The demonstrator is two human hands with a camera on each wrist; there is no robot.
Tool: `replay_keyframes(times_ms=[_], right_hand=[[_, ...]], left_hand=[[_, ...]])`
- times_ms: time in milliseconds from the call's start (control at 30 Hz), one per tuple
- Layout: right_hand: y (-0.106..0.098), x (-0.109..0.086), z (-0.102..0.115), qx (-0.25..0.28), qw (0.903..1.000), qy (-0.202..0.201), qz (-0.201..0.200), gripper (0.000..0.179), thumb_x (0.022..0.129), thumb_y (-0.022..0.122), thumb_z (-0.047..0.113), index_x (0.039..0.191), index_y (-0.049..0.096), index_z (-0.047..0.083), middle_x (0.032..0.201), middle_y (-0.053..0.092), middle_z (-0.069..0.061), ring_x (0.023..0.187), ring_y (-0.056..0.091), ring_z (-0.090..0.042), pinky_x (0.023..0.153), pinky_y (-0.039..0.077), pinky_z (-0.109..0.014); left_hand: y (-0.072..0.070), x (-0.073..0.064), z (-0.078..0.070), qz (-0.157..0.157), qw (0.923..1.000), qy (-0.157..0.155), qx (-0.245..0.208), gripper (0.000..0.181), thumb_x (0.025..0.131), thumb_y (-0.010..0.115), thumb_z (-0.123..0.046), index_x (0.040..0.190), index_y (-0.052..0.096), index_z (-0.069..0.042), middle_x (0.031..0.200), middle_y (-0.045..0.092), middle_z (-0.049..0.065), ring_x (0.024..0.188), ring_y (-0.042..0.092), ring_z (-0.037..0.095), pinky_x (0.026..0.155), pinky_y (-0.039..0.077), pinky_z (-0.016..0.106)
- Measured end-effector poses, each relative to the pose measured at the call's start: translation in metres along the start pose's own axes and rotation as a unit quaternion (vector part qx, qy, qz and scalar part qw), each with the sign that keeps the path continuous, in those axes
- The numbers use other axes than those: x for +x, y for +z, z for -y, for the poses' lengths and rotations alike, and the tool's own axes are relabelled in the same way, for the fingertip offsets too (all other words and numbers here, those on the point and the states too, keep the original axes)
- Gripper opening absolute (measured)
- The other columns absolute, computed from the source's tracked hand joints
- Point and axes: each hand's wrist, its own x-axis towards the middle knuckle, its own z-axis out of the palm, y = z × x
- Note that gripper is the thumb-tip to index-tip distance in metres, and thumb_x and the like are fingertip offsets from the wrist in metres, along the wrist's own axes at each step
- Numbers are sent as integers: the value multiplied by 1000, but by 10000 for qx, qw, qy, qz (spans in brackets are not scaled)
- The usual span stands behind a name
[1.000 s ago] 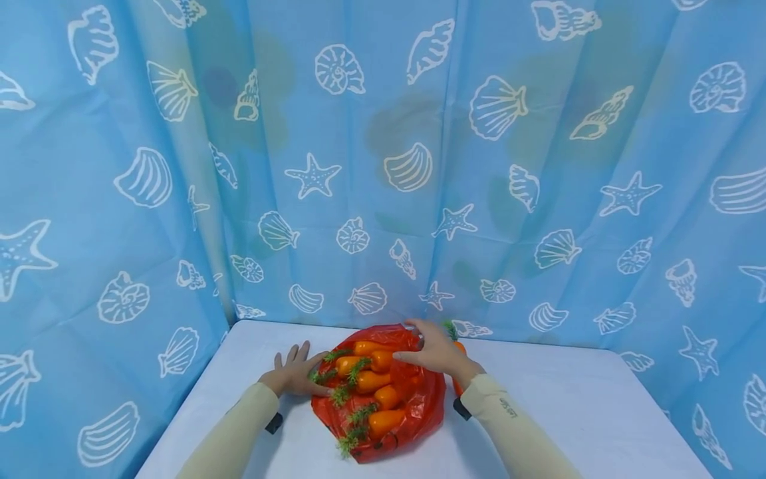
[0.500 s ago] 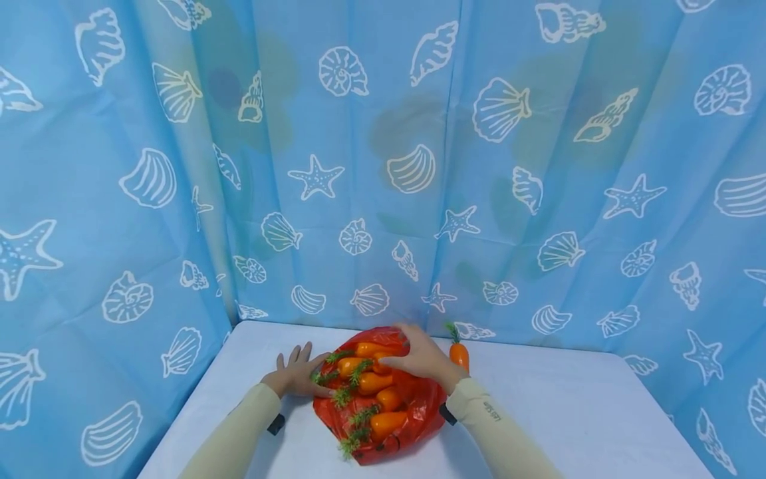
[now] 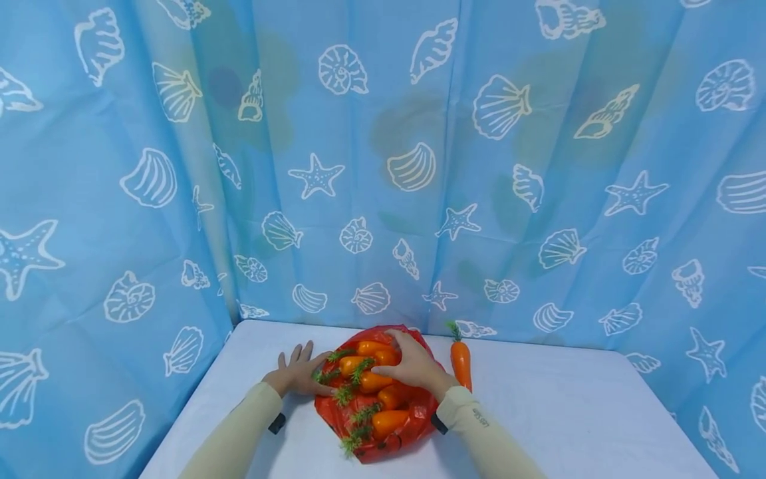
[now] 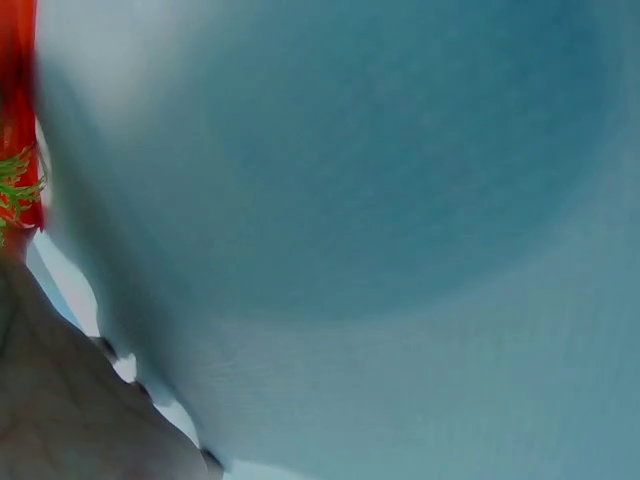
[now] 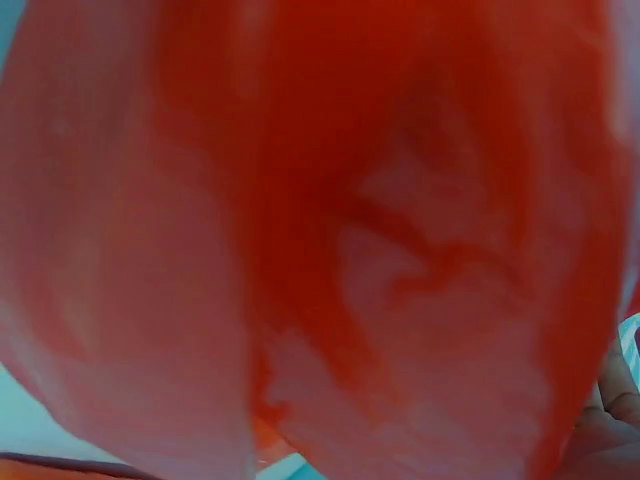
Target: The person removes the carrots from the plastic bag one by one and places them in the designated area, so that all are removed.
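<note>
In the head view, a red plastic bag lies on the white table with several orange carrots in its mouth, their green tops pointing left. My left hand is at the bag's left side, fingers spread and thumb along its edge. My right hand is over the bag's upper part, thumb and fingers apart with a carrot between them. The red film fills most of the right wrist view, with part of the hand at lower right.
A single carrot lies on the table to the right of the bag, its lower end close to my right forearm. A blue curtain with white shells and starfish hangs behind and at both sides.
My right hand has moved left from the bag's far right edge to over the carrots, uncovering more of the loose carrot beside the bag. The left hand stays about where it was.
</note>
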Motion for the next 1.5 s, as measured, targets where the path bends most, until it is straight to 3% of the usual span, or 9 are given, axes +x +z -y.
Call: replay_keyframes(times_ms=[333, 633, 1200, 1500], right_hand=[[10, -2, -11, -99, 9999, -46, -18, 84, 80, 78, 52, 144, 44, 10, 135, 55, -10, 120, 53, -26, 103, 49, -50], [17, -9, -19, -12, 10000, 73, -60, 75, 82, 80, 43, 141, 48, 9, 142, 51, -13, 128, 48, -33, 106, 44, -58], [11, -2, -28, -280, 9995, 42, -126, 67, 83, 80, 36, 139, 52, 11, 141, 52, -11, 129, 45, -33, 104, 45, -58], [16, 9, -22, -386, 9992, 8, -117, 65, 81, 82, 26, 137, 54, 9, 139, 54, -12, 128, 44, -34, 103, 46, -58]], left_hand=[[2, -1, 5, -2, 10000, -38, -54, 99, 70, 76, -67, 152, 37, -30, 166, 10, 18, 150, 3, 47, 116, -6, 71], [10, -5, 6, 118, 9999, -10, -96, 102, 67, 75, -71, 153, 36, -30, 166, 10, 18, 151, 3, 46, 116, -6, 70], [15, 9, -3, -80, 9999, 39, -131, 101, 65, 76, -71, 150, 40, -32, 165, 13, 17, 151, 4, 46, 116, -6, 70], [1, 0, -3, -80, 10000, -19, -45, 98, 69, 76, -68, 151, 38, -31, 165, 14, 17, 151, 6, 46, 117, -2, 70]])
